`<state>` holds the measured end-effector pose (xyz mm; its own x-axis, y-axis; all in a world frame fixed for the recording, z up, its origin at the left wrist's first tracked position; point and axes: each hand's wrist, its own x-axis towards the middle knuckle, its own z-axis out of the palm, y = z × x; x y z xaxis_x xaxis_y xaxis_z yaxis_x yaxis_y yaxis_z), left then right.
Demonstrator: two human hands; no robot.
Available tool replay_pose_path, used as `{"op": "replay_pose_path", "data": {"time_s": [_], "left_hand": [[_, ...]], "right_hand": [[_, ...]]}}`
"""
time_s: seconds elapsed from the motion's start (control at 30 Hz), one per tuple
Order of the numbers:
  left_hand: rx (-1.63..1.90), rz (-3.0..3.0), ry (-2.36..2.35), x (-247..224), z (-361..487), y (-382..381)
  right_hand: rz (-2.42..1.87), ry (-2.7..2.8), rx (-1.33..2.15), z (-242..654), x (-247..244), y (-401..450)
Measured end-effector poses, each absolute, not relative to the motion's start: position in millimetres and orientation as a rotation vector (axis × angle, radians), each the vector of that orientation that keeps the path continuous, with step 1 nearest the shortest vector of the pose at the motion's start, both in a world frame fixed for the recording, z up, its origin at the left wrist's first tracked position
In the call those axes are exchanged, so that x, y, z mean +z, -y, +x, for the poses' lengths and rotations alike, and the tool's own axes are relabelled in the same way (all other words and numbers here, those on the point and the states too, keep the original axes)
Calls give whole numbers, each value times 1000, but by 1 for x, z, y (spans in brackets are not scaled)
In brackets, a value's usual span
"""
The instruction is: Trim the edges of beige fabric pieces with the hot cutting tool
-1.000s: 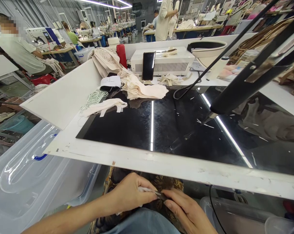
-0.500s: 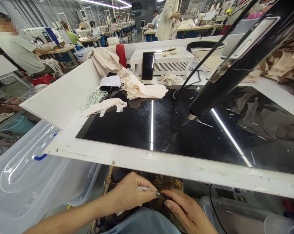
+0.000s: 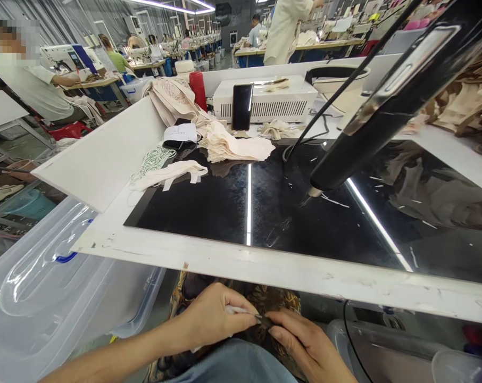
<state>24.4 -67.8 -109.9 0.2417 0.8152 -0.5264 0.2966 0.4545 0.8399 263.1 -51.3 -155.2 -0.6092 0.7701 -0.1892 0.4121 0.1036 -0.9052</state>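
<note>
Low over my lap, in front of the table edge, both hands meet. My left hand is closed around a slim white tool with a narrow metal end pointing right; its exact kind is hard to make out. My right hand pinches a small dark flat piece between thumb and fingers, right against the tool's metal end. Most of both items is covered by my fingers. A patterned brown cloth lies beneath the hands.
A white-edged table holds a black glossy panel, a beige fabric stack and a phone. A black pole-like device slants down over the panel. On the left stands a clear plastic bin. Other people work behind.
My hands keep nearly the same place, and less of the metal end shows between them. In the background, a standing person has shifted right and raised an arm.
</note>
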Motion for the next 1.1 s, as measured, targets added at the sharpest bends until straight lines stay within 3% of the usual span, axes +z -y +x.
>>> {"op": "replay_pose_path", "data": {"time_s": [1.1], "left_hand": [[433, 1156, -1374, -105, 31, 68]], "right_hand": [[-1154, 2095, 1509, 263, -170, 55]]}}
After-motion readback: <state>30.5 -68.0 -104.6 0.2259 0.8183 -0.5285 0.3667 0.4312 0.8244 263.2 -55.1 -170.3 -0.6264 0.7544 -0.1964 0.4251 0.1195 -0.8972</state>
